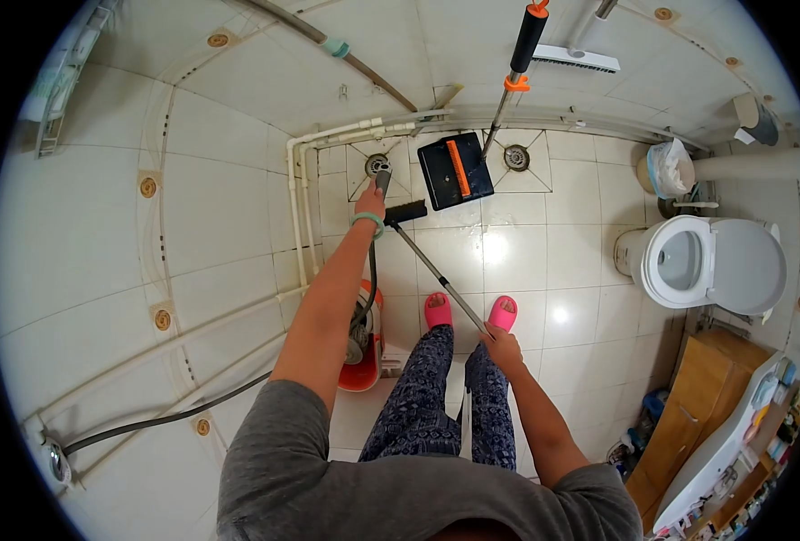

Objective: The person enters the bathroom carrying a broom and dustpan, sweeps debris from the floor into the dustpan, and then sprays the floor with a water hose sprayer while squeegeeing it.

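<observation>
My left hand (370,200), with a green band at the wrist, is closed around a grey handheld shower head (383,177) that points toward the floor drain (377,165). A dark hose (372,270) trails from it. My right hand (505,350) grips the end of a long metal pole. At the pole's far end, a black floor brush (406,212) rests on the tiles, just below and right of my left hand. Beside the brush a black dustpan (440,187) with an orange strip leans near the wall, its long handle (528,41) upright.
An orange-red bucket (360,375) stands left of my feet in pink slippers (503,313). White pipes (297,207) run along the left wall. A toilet (675,261), a lined bin (670,169) and a wooden cabinet (689,406) stand on the right. Another drain (516,158) lies near the far wall.
</observation>
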The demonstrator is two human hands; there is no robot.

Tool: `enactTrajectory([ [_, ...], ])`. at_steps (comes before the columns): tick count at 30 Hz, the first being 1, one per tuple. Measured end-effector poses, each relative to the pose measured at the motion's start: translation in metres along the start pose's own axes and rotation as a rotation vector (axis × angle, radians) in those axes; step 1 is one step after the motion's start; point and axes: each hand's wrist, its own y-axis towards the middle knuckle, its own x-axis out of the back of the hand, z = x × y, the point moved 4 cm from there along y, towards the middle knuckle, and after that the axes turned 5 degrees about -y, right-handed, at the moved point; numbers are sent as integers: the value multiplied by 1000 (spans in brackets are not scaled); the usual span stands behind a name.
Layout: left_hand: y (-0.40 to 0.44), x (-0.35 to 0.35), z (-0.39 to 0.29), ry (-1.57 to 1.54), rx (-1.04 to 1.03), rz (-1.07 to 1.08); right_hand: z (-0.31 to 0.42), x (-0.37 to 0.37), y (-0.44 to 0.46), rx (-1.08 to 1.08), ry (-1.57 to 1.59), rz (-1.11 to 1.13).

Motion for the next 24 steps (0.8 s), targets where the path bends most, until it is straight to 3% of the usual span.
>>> enactTrajectory([
  [5,-32,22,-8,-44,130,103,9,30,-19,-66,-83,77],
  [9,-40,31,3,-79,69,63,23,70,-49,-7,-52,95],
  [11,-50,48,-10,130,-2,-1,29,90,-60,-13,-48,119],
  [15,-56,59,-14,24,29,39,41,129,-86,-133,-89,125],
  [18,-54,57,-13,2,36,2,26,157,-96,-104,-172,62],
  [21,-58,63,-15,-66,28,10,25,204,-100,-258,-143,89],
  [24,-62,72,-12,-82,7,-23,5,252,-73,-179,-268,134],
])
